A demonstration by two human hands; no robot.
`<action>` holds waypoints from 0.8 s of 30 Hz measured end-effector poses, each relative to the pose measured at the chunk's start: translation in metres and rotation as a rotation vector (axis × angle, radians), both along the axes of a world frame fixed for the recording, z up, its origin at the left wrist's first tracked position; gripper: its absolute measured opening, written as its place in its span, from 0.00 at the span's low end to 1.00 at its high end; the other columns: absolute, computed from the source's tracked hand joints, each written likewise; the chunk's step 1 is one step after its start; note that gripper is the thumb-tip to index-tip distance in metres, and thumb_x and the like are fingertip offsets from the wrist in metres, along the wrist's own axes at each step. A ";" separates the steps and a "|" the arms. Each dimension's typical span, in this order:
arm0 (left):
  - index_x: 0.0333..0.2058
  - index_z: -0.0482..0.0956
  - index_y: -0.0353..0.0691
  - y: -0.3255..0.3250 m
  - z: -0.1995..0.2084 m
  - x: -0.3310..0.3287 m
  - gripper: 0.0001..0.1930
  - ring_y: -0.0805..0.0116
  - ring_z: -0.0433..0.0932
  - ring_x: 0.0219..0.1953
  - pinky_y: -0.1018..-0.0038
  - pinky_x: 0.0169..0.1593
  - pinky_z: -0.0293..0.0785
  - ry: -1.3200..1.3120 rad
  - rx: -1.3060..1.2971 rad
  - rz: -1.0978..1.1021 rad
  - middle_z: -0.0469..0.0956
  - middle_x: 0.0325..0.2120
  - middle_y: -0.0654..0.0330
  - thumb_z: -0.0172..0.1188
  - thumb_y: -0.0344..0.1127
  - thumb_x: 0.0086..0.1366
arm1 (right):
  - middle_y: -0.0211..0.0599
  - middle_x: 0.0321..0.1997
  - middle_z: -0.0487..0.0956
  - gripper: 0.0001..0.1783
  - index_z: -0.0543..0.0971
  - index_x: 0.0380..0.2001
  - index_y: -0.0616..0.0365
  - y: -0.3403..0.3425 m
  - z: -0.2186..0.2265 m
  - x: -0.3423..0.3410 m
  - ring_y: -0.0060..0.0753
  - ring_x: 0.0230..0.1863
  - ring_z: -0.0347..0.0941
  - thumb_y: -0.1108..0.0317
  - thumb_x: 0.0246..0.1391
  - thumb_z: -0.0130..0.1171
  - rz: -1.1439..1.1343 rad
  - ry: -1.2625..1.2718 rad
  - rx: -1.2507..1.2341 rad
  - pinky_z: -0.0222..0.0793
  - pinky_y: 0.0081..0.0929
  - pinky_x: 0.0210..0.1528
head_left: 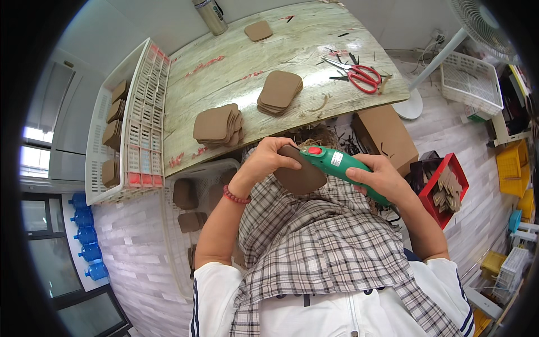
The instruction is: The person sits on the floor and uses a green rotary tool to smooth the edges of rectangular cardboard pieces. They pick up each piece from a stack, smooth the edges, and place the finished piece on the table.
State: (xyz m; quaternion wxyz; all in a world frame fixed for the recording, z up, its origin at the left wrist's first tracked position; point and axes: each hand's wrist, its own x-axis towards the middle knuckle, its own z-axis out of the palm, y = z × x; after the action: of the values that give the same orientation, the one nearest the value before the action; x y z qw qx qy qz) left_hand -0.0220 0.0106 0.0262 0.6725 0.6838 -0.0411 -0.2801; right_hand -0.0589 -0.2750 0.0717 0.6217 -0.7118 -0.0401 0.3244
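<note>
My left hand is closed on the upper edge of a thin brown rounded-square pad, held over my lap just off the table's front edge. A green handheld power tool with a red button is gripped in my right hand. Its tip meets or comes very close to the pad's upper right edge; I cannot tell which. On the table, just beyond my hands, stand two stacks of similar pads, the left stack and the right stack. Another pad lies toward the far edge.
Red-handled scissors lie on the worn table among dark scraps. A thermos stands at the back. Left is a white crate holding pads; a lower crate holds more. Right are a cardboard box, a red bin and a fan.
</note>
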 end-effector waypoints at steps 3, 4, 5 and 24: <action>0.36 0.78 0.38 0.002 0.000 -0.003 0.16 0.80 0.75 0.35 0.81 0.41 0.71 0.011 0.001 -0.009 0.79 0.30 0.67 0.67 0.18 0.46 | 0.29 0.25 0.74 0.20 0.78 0.41 0.66 0.009 -0.002 0.002 0.17 0.22 0.68 0.58 0.55 0.61 0.005 -0.006 0.024 0.65 0.18 0.24; 0.37 0.78 0.38 0.004 -0.001 -0.005 0.18 0.80 0.75 0.36 0.81 0.42 0.71 0.026 -0.024 0.021 0.79 0.31 0.67 0.67 0.18 0.46 | 0.29 0.24 0.73 0.20 0.77 0.41 0.65 0.012 -0.008 0.003 0.17 0.22 0.67 0.58 0.56 0.60 0.007 -0.020 0.034 0.64 0.18 0.24; 0.39 0.77 0.38 0.006 -0.001 -0.007 0.19 0.79 0.75 0.37 0.81 0.43 0.71 0.040 -0.048 0.051 0.79 0.33 0.66 0.67 0.18 0.46 | 0.28 0.23 0.73 0.19 0.77 0.41 0.65 0.014 -0.012 0.003 0.17 0.22 0.67 0.57 0.56 0.60 0.009 -0.034 0.044 0.64 0.18 0.24; 0.49 0.76 0.35 0.037 -0.032 0.112 0.26 0.47 0.57 0.64 0.52 0.64 0.52 -1.178 1.366 0.459 0.67 0.56 0.47 0.63 0.47 0.57 | 0.30 0.24 0.74 0.18 0.78 0.41 0.65 -0.006 -0.044 -0.006 0.16 0.23 0.68 0.59 0.58 0.60 -0.281 -0.086 0.024 0.66 0.18 0.25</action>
State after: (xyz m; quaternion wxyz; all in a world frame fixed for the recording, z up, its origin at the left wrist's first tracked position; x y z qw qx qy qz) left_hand 0.0898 0.0476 -0.0061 0.0336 0.9546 -0.0659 0.2886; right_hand -0.0651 -0.2810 0.0276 0.6674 -0.7160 0.0295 0.2027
